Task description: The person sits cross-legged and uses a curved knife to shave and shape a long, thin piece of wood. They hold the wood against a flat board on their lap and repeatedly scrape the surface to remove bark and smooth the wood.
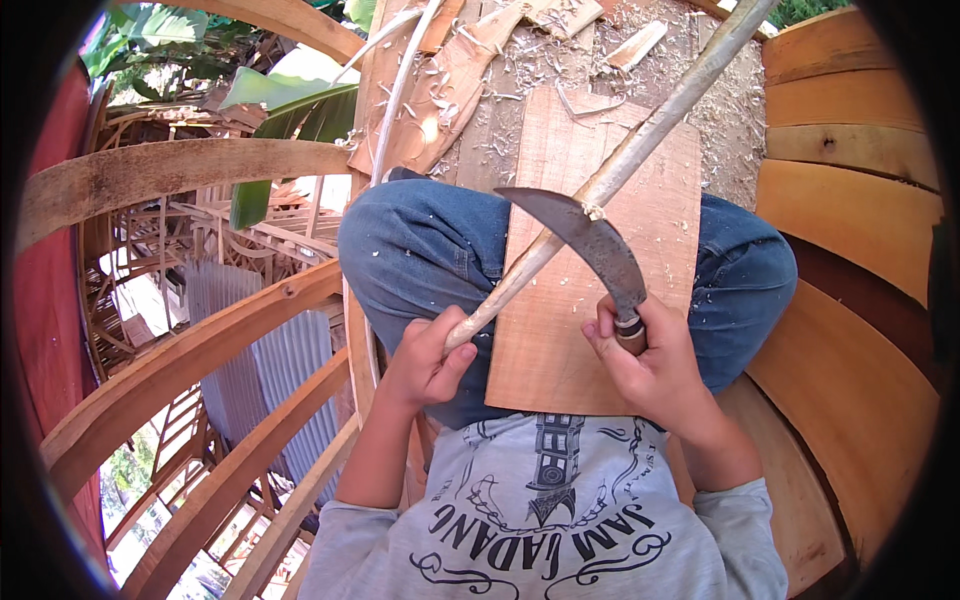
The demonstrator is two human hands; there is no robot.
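My left hand [432, 358] is closed round the lower end of a long pale wooden stick [640, 150], which slants up and away to the right. In my right hand [640, 350] is the short wooden handle of a sickle [595, 245] with a dark curved blade. The blade lies across the stick, and a small pale curl of wood shows where they meet. Under both, a flat rectangular wooden board [570, 340] rests over my lap between my bent knees. The fingers of both hands are wrapped tight.
Wood shavings and scrap pieces [635, 45] litter the plank floor [730, 150] ahead. Slatted wooden rails [190, 375] run along the left, with banana leaves [300, 105] and corrugated metal sheets [290, 380] beyond. A plank wall [850, 225] curves along the right.
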